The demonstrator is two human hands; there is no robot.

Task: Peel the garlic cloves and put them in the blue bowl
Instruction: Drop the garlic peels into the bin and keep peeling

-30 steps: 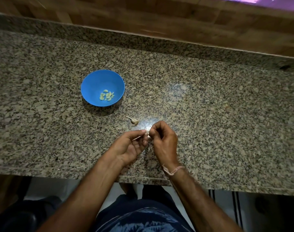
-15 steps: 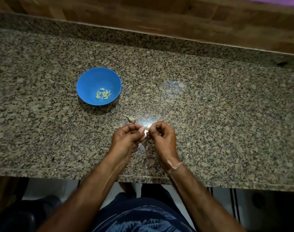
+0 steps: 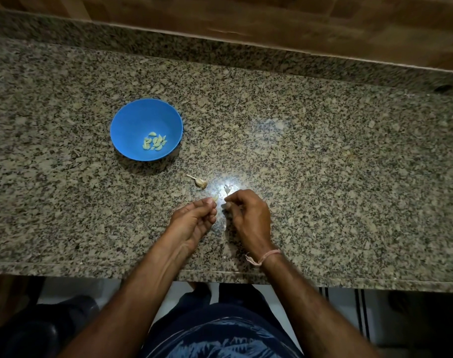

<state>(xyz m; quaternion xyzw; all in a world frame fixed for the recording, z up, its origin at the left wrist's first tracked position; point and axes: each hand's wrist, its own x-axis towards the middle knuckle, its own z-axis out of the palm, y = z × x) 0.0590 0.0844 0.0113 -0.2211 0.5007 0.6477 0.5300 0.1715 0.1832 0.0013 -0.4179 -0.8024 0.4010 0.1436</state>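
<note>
Speckled stone counter (image 3: 323, 177) holds my blue bowl (image 3: 132, 120) far left, many peeled cloves (image 3: 154, 143) inside. My left hand (image 3: 192, 220) pinches one clove (image 3: 215, 198). My right hand (image 3: 248, 215) is curled; its grip is unclear. One garlic piece (image 3: 200, 181) waits nearby.

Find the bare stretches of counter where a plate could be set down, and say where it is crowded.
Free: right of the right hand, left of the blue bowl, and behind the bowl up to the back ledge. Crowded: between bowl and hands, where the garlic piece lies.
</note>
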